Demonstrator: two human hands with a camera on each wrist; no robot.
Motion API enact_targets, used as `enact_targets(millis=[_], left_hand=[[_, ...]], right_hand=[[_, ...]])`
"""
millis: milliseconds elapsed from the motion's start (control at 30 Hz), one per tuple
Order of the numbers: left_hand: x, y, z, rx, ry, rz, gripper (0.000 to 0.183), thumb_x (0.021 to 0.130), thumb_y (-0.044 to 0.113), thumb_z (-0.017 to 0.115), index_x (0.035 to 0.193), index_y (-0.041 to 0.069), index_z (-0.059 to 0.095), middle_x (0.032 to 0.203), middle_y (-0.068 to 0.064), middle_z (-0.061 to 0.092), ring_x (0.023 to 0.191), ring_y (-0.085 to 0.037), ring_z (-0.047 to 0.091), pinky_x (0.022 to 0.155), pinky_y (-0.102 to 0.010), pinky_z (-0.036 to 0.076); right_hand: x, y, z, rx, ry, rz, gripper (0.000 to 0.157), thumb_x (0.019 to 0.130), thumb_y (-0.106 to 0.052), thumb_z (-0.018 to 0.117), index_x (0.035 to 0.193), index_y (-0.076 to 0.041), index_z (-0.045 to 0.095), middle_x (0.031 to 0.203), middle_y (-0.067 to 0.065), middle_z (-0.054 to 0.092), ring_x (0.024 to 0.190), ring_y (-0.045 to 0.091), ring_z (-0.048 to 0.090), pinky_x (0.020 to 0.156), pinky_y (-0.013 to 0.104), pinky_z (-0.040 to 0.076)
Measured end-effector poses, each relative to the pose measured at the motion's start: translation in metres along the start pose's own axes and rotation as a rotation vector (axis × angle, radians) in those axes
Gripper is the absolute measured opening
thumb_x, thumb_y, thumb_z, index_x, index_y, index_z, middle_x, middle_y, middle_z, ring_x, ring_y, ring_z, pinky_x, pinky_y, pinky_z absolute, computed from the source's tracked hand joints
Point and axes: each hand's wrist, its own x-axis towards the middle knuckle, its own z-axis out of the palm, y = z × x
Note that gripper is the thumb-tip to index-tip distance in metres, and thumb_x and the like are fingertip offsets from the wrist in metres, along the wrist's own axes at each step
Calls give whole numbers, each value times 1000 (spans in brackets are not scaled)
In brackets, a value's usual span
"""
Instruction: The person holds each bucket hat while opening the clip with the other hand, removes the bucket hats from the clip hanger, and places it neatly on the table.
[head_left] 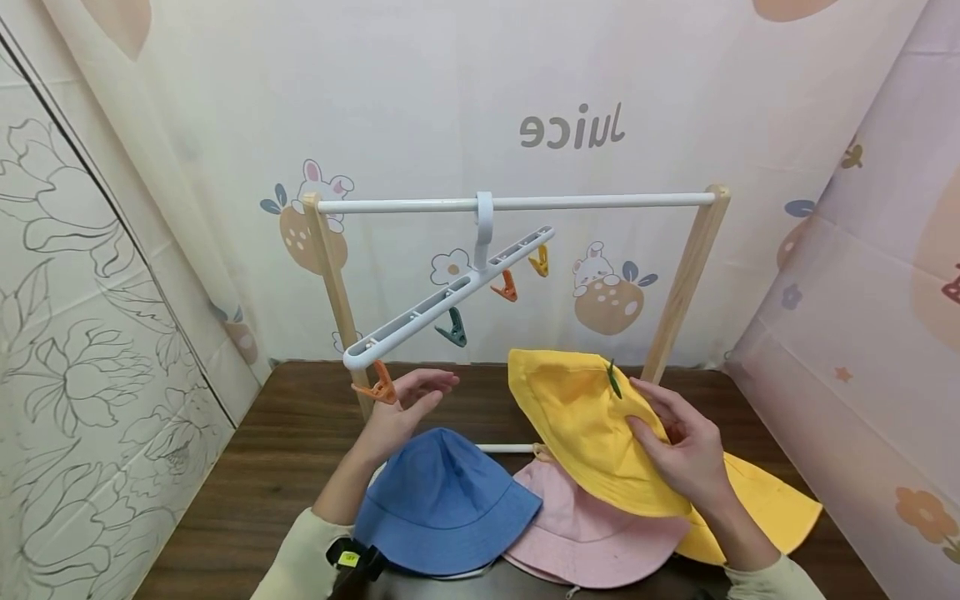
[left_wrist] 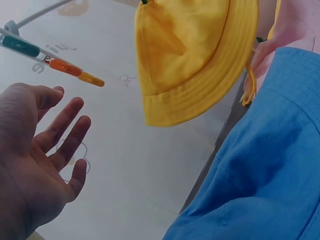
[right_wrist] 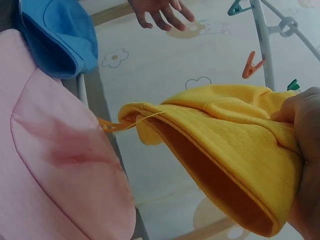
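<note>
My right hand (head_left: 686, 446) grips a yellow bucket hat (head_left: 585, 425) by its crown, thumb on the near side, lifted above the other hats. A small green leaf tab (head_left: 614, 379) sticks up from its top. In the right wrist view the brim of the yellow hat (right_wrist: 215, 155) tilts down, with a thin orange cord hanging from it. My left hand (head_left: 401, 412), fingers apart in the left wrist view and holding nothing, is beside an orange clip (head_left: 377, 385) at the near end of a white clip hanger (head_left: 450, 296); whether they touch I cannot tell.
The hanger hooks over the white bar (head_left: 600, 202) of a wooden-legged rack (head_left: 686, 283). Green, orange and yellow clips dangle farther along it. On the dark wooden table (head_left: 247, 475) lie a blue hat (head_left: 446, 508), a pink hat (head_left: 592, 533) and another yellow hat (head_left: 772, 504).
</note>
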Motion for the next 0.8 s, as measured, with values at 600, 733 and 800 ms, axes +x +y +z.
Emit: enact_targets(millis=[600,733,800], left_hand=[[-13,4,-20,-26,50,-32,32,108,-6,63,140,-12,65,141,-40,69,122,4,74,107,-20,61],[-14,1,-22,-17,52,-15,32,108,-9,62,139,-14,65,140,-40,69,120,4,74,102,-21,63],[-15,-1,-24,-23,55,-12,32,107,-9,62,139,-14,64,139,-39,70,119,3,75,100,-22,64]], right_hand=[[-5,11,-44,179,-48,-11,63,80,41,67,140,22,62,113,-9,88,78,1,80,53,16,54],[-7,12,-52,75,-69,58,61,80,40,68,138,20,64,111,-18,86,67,-1,73,46,25,46],[-7,13,-56,25,-74,80,60,80,40,68,136,20,65,111,-23,85,63,-1,69,44,28,42]])
